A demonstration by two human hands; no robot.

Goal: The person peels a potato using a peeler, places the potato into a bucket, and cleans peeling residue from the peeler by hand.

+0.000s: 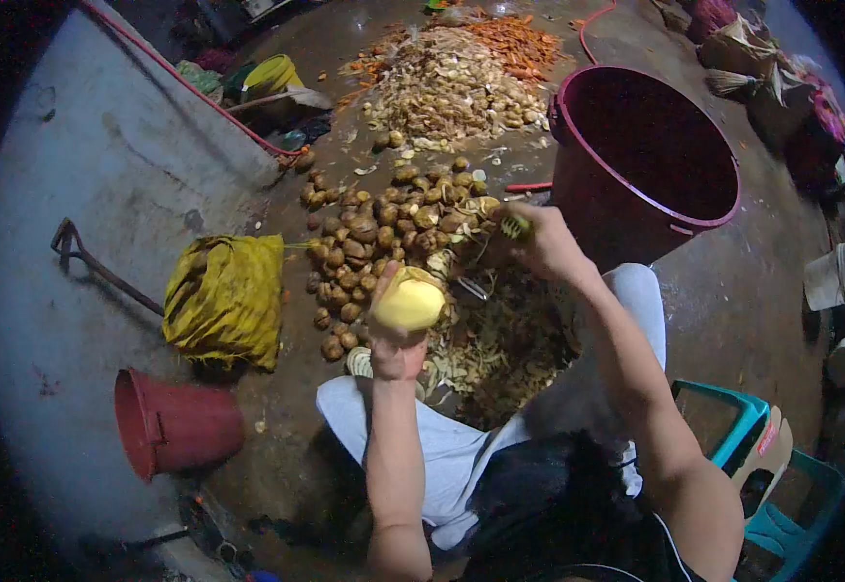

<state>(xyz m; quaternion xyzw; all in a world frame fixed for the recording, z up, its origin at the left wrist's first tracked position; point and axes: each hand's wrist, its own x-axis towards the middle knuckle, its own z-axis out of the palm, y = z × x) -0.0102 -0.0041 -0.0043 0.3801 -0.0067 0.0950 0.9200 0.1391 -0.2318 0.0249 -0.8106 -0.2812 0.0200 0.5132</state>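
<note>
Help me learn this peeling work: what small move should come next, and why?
I'd probably bring the peeler in the right hand to the potato and shave its upper edge. The left hand holds the potato up, mostly pale, but a brownish patch seems to remain there, and the peeler is away from it.

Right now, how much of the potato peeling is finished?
Some looks done: peelings lie between the legs. The left hand holds a mostly yellow potato; the right hand grips a green tool. Many brown potatoes in front look unpeeled. The big bin is too dark inside to judge.
</note>
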